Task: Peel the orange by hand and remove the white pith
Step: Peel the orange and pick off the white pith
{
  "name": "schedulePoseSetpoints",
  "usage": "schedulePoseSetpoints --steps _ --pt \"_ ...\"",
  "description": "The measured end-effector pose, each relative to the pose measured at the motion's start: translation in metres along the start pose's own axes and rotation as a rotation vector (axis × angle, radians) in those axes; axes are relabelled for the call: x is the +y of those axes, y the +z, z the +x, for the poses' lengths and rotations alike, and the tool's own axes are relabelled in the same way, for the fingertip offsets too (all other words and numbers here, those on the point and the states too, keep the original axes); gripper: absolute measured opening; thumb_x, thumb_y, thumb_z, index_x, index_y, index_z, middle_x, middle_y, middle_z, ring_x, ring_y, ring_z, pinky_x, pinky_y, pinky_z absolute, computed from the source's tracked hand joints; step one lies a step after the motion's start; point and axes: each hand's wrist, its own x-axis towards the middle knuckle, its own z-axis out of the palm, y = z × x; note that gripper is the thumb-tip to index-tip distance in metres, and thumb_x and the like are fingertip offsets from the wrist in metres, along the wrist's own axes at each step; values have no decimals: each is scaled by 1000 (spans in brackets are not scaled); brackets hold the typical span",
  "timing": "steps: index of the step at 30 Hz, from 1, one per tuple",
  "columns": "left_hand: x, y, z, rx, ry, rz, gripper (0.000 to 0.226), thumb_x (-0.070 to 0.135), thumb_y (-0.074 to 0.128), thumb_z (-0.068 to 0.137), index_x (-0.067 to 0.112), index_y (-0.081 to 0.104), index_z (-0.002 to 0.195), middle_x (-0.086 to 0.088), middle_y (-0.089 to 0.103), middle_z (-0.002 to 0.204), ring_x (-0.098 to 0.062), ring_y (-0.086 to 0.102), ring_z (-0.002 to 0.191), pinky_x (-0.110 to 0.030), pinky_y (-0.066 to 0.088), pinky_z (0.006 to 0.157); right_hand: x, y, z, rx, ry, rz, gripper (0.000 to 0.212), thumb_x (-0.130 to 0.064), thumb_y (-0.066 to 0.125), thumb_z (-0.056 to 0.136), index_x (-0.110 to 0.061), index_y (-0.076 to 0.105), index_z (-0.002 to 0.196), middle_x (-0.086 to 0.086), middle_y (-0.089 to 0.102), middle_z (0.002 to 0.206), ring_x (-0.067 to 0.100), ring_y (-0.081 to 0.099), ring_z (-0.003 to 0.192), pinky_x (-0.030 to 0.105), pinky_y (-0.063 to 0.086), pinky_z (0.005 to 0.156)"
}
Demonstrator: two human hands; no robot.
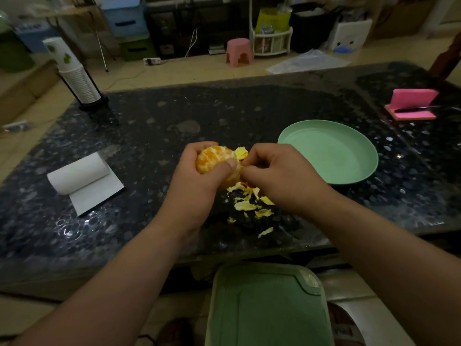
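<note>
Peeling is well advanced: we find the left hand [199,178] gripping the mostly bare orange [214,159] above the worktop [149,136], right hand [279,173] apparently pinching a peel flap [241,153]. Next: tear it free, then strip pith.

Bright orange flesh on the orange [214,158], mottled with whitish pith. Pale yellow peel scraps [245,205]. Black table [174,116], speckled grey and white. Plain mint-green plate [349,176]. White paper roll [79,173]. Pink pad [411,98]; pink stool [239,52].
</note>
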Motion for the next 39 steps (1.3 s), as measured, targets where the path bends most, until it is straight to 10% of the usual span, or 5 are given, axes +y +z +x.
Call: schedulePoseSetpoints --steps 4,20,39 --pt "4 -6 4 -84 -139 -166 35 21 74 94 21 63 127 -10 68 125 -24 71 104 -36 62 81 -3 -6 -3 -95 35 128 10 -16 72 92 -17 73 82 8 76 83 41 72 88 59 60 71" --pt "7 -17 4 -198 -345 -501 64 28 70 77 5 61 136 -17 76 118 -28 77 95 -37 63 69 1 -14 2 -255 125 486 13 2 59 94 -8 64 86 13 70 87 20 61 77 29 56 64" --pt "6 -35 7 -399 -398 -793 66 46 60 80 4 60 131 -17 67 110 -23 65 80 -25 56 59 19 -20 15 -254 171 579 19 2 59 96 -12 61 82 9 72 82 13 65 69 29 54 64"
